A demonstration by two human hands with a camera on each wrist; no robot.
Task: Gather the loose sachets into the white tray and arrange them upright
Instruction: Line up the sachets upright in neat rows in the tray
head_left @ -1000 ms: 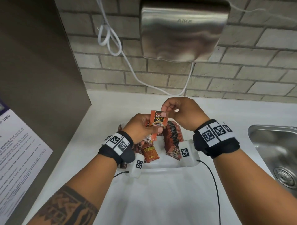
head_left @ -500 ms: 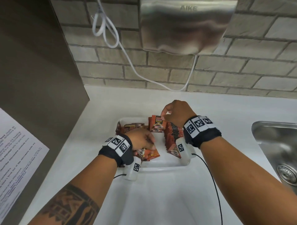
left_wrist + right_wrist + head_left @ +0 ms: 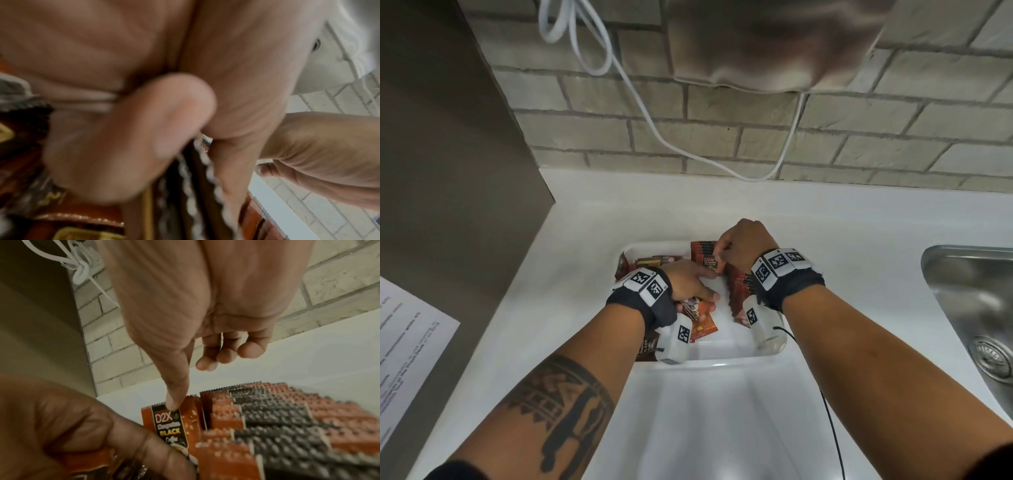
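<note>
The white tray [image 3: 709, 363] sits on the counter with a row of orange-and-black sachets [image 3: 739, 291] standing upright along its right side. My right hand [image 3: 722, 251] is at the far end of the row. It pinches the top edge of an upright D2X Black sachet [image 3: 709, 265], and the thumb tip [image 3: 172, 404] presses on that sachet [image 3: 164, 423]. My left hand [image 3: 705, 287] is low in the tray, fingers curled around loose sachets [image 3: 703, 323] lying flat. The left wrist view is blurred; serrated sachet edges [image 3: 205, 159] show between thumb and fingers.
A steel sink [image 3: 969, 308] lies at the right. A hand dryer [image 3: 774, 44] and a looped white cable [image 3: 654, 133] hang on the brick wall behind. A brown panel [image 3: 448, 171] with a paper notice [image 3: 407, 342] closes the left side.
The D2X sachet, held up between both hands a second ago, has come down into the tray with my right hand. My left hand let go of it and dropped onto the loose sachets.
</note>
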